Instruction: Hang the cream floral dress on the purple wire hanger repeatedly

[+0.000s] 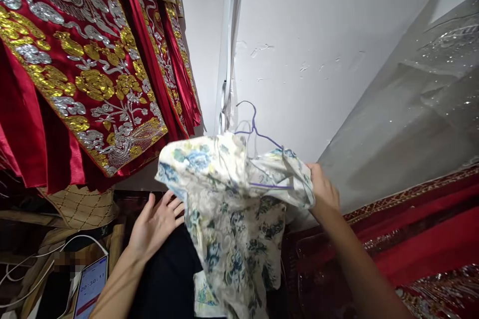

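A cream short-sleeved shirt (232, 229) with a blue and green floral print hangs in front of me on a thin purple wire hanger (256, 127). The hanger's hook points up, and its lower bar shows through the open neck and shoulder on the right side. At the right sleeve, my right hand (325, 187) is closed on the shirt's edge, its fingertips hidden behind the cloth. My left hand (159, 224) is open, palm up and fingers spread, just beside the left sleeve. Whether its fingertips touch the fabric I cannot tell.
Red garments with gold and silver embroidery (93, 79) hang at the upper left. A phone (90, 286) showing a timer and white cables lie on a wooden rack at the lower left. A sheer sparkling fabric (422, 109) hangs right, above red cloth (430, 239). Behind is a white wall (318, 25).
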The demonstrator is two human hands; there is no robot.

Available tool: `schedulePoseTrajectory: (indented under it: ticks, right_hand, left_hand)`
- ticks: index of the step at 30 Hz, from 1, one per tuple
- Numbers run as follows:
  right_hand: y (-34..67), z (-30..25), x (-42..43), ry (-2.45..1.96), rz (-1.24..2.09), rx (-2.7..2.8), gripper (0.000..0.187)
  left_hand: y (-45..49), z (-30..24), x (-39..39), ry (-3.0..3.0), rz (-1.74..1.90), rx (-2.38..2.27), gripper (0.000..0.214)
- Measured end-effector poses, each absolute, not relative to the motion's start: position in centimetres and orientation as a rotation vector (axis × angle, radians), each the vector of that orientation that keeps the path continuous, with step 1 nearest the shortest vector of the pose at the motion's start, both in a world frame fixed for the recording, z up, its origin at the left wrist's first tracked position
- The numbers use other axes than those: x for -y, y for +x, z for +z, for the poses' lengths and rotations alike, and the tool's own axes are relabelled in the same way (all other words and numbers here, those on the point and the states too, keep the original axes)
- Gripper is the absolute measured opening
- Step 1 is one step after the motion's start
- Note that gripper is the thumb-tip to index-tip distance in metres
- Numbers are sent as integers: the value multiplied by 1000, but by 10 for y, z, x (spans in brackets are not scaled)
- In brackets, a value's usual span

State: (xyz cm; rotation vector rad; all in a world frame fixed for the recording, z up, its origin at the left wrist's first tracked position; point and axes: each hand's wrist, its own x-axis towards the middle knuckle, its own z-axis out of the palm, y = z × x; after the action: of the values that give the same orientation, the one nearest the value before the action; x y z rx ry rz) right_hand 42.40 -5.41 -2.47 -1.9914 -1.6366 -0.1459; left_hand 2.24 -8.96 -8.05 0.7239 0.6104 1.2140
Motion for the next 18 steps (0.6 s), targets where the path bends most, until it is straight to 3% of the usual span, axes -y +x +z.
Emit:
schedulePoseTrajectory:
  ticks: [5, 13, 16, 18]
  right_hand:
    - [383, -3, 27, -1968, -205, 1711, 35]
    - [348, -52, 62, -1350, -252, 1785, 65]
    - [322, -79, 85, -1303, -74, 1455, 43]
    - [296, -104, 99, -1340, 354, 1237, 23]
  left_hand:
    - [56, -83, 80, 728, 1346, -855, 74]
    - [81, -135, 89, 484, 1452, -1088, 47]
    - [80, -144, 105, 422, 1434, -1141, 45]
    - [78, -144, 111, 432, 1415, -1153, 46]
